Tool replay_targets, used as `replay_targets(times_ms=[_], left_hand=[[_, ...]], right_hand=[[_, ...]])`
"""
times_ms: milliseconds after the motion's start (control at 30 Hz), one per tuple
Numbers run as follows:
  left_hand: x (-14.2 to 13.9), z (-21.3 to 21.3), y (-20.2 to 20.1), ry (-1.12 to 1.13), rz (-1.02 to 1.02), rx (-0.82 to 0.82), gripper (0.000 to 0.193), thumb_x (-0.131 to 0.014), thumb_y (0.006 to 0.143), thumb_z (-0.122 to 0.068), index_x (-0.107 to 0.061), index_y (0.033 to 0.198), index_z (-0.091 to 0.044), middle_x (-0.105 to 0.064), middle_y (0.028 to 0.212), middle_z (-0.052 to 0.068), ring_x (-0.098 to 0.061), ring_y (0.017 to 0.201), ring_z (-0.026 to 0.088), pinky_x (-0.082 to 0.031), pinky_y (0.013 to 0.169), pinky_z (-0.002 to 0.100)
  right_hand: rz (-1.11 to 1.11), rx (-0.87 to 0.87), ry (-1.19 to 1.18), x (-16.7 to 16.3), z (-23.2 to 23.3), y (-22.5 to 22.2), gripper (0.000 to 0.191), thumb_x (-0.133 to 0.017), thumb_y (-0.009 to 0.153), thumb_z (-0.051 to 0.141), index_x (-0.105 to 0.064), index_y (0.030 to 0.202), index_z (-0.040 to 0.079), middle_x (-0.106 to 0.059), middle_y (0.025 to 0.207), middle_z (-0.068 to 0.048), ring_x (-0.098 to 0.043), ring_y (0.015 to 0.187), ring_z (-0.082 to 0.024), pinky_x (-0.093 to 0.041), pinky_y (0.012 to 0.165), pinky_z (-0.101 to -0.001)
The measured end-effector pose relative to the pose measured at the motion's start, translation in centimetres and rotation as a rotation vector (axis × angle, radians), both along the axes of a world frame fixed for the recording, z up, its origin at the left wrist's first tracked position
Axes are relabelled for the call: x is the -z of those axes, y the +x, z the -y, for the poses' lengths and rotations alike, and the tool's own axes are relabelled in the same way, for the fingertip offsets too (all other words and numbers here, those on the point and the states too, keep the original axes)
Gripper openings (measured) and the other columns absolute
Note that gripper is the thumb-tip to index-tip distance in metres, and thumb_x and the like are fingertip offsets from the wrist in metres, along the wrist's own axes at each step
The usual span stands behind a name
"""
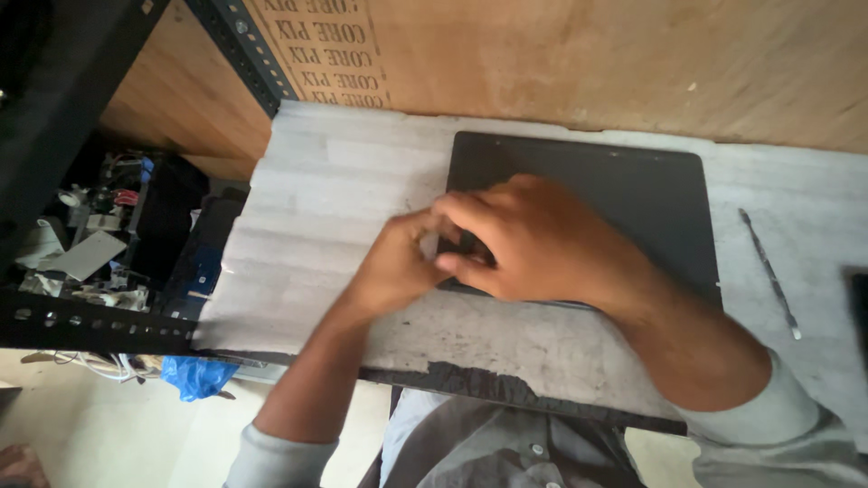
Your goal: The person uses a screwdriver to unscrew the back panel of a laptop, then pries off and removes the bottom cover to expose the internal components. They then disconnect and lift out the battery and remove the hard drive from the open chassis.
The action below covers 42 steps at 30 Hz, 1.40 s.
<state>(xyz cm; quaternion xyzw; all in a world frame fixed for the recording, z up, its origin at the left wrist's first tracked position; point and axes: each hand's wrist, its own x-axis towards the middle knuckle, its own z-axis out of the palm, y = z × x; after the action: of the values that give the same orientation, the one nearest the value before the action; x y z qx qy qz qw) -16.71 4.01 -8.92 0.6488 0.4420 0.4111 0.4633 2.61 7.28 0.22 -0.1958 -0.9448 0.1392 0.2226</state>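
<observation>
Fingers (466, 217) of the right hand (533, 244) curl down over the near left corner of a flat black panel (633, 194), with the thumb tucked under toward the same spot; they bunch close together, but whether they pinch anything small there cannot be told, since the hand covers the point of contact. Just at nine o'clock from it, the left hand (393, 262) meets the right one, its fingers folded and pressed against the panel's left edge, touching the right thumb. What lies between the two hands is hidden.

That black panel lies flat on the desk (344, 181), a pale grey, scuffed surface, and sits toward twelve o'clock from the person's chest, its far edge near the brown board wall (588, 63). At three o'clock from the panel, well apart from both hands, a thin metal pry tool (768, 271) lies on the desk, pointing roughly from eleven to five o'clock. A dark object is cut off by the frame at the far three o'clock edge.

At nine o'clock, beyond the desk's edge, a black metal rack (90, 330) holds a jumble of parts and wires, and a blue plastic bag (194, 375) lies on the floor below it. Grey sleeves (778, 425) cover both forearms near the bottom.
</observation>
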Motion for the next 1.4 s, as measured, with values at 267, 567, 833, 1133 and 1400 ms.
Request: replay_targets(times_ms=[267, 567, 833, 1133, 1400], left_hand=[[1.7, -0.3, -1.2, 0.130, -0.147, 0.238, 0.039, -0.080, 0.085, -0.008, -0.065, 0.121, -0.003, -0.071, 0.112, 0.008, -0.067, 0.105, 0.018, -0.054, 0.087, 0.034], [0.9, -0.5, 0.5, 0.171, -0.091, 0.121, 0.026, -0.077, 0.081, 0.001, -0.065, 0.104, 0.000, -0.071, 0.100, 0.009, -0.068, 0.094, 0.016, -0.056, 0.080, 0.032], [-1.6, -0.3, -1.6, 0.104, -0.289, 0.114, 0.021, -0.077, 0.089, -0.007, -0.070, 0.108, -0.002, -0.074, 0.090, 0.007, -0.068, 0.081, 0.016, -0.056, 0.075, 0.032], [-3.9, -4.9, 0.3, 0.245, -0.023, 0.146, 0.019, -0.075, 0.094, -0.005, -0.068, 0.111, -0.003, -0.075, 0.096, 0.004, -0.072, 0.092, 0.010, -0.059, 0.081, 0.028], [-1.7, -12.4, 1.2, 0.429, -0.107, -0.029, 0.018, -0.073, 0.097, -0.002, -0.070, 0.115, 0.000, -0.075, 0.094, 0.009, -0.069, 0.086, 0.013, -0.057, 0.079, 0.028]], right_hand=[[0.005, -0.139, -0.083, 0.3, -0.4, 0.3, 0.038, -0.072, 0.085, 0.017, -0.064, 0.121, 0.011, -0.072, 0.101, -0.008, -0.071, 0.081, -0.031, -0.054, 0.065, -0.0420], [0.096, -0.027, -0.091, -0.2, -0.2, -0.3, 0.036, -0.071, 0.091, 0.022, -0.064, 0.125, 0.015, -0.075, 0.098, -0.007, -0.073, 0.083, -0.029, -0.055, 0.068, -0.0418], [0.023, -0.007, -0.109, -0.5, -0.3, -0.1, 0.035, -0.075, 0.090, 0.021, -0.060, 0.119, 0.010, -0.075, 0.093, -0.008, -0.074, 0.077, -0.030, -0.055, 0.062, -0.0420], [-0.180, 0.214, -0.069, -0.2, -3.3, 2.7, 0.050, -0.078, 0.092, 0.011, -0.054, 0.136, 0.011, -0.072, 0.084, -0.008, -0.073, 0.065, -0.020, -0.056, 0.055, -0.0345], [-0.507, 0.306, 0.119, 3.7, -7.9, 1.8, 0.056, -0.077, 0.105, 0.003, -0.053, 0.154, 0.010, -0.067, 0.096, -0.014, -0.073, 0.083, -0.022, -0.061, 0.071, -0.0329]])
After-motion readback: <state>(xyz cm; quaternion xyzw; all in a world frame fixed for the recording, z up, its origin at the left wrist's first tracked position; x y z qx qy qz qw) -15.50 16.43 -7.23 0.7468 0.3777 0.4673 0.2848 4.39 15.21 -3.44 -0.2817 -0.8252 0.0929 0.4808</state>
